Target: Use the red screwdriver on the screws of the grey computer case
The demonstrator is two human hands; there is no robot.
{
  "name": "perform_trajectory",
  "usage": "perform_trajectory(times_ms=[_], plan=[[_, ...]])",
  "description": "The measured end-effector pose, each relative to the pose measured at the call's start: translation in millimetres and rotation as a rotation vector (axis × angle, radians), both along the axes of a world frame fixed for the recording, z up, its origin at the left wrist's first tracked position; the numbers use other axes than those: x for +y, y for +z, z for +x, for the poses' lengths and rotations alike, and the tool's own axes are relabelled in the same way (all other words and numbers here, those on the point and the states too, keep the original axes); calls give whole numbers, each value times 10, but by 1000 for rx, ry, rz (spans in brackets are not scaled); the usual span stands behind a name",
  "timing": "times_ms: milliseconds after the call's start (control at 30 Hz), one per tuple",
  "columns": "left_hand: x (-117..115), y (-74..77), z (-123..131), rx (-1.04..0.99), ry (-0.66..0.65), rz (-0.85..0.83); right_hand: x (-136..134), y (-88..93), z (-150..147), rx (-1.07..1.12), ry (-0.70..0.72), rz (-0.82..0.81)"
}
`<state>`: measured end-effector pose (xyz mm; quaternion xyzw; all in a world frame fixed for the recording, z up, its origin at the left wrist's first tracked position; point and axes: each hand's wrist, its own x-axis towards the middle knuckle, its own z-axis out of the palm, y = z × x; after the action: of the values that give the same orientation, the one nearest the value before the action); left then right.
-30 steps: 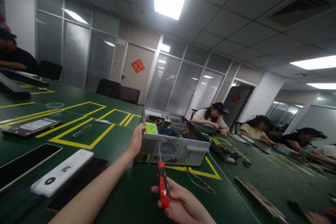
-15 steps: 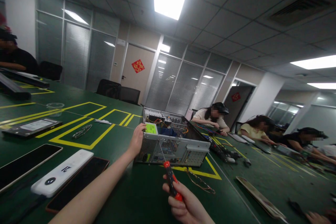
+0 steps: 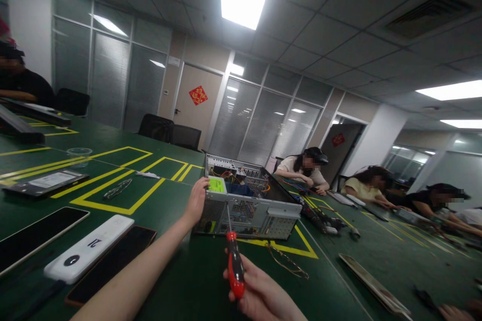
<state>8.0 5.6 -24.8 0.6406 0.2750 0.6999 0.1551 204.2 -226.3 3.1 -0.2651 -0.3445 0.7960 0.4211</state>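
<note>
An open computer case point(image 3: 276, 218) lies on the green table, its back panel facing me. Inside its left corner sits a power supply point(image 3: 216, 185) with a bright green label. My left hand point(image 3: 196, 203) grips the case at that corner, fingertips over the top edge beside the label. In my right hand point(image 3: 250, 283) is a red and black screwdriver point(image 3: 236, 266), held by its handle. Its thin shaft points up and away to the back panel, below the power supply. Whether the tip touches a screw is too small to tell.
Left of me lie a hard drive point(image 3: 45, 182), a white power bank point(image 3: 90, 248) and two phones, one dark phone point(image 3: 113, 263) beside the bank. Glasses point(image 3: 288, 261) rest right of the case. Parts point(image 3: 327, 218) lie farther right. Several people sit around the table.
The screwdriver's handle has swung left and now stands more upright, with my right hand turned along with it. My left hand and the case have stayed in place.
</note>
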Motion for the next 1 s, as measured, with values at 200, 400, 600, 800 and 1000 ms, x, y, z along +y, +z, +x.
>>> perform_trajectory(times_ms=[200,400,600,800,1000], plan=[[-10,-2,0,7,13,-12,20,59,79,60,-134,-73],[-1,-17,0,15,12,-7,8,48,46,-16,-128,-67],[-10,-10,9,3,24,-1,17,70,26,47,34,-103],[-23,3,5,18,8,-16,49,-20,16,31,79,-61],[-11,5,9,0,15,-2,13,-28,2,47,-89,-39]])
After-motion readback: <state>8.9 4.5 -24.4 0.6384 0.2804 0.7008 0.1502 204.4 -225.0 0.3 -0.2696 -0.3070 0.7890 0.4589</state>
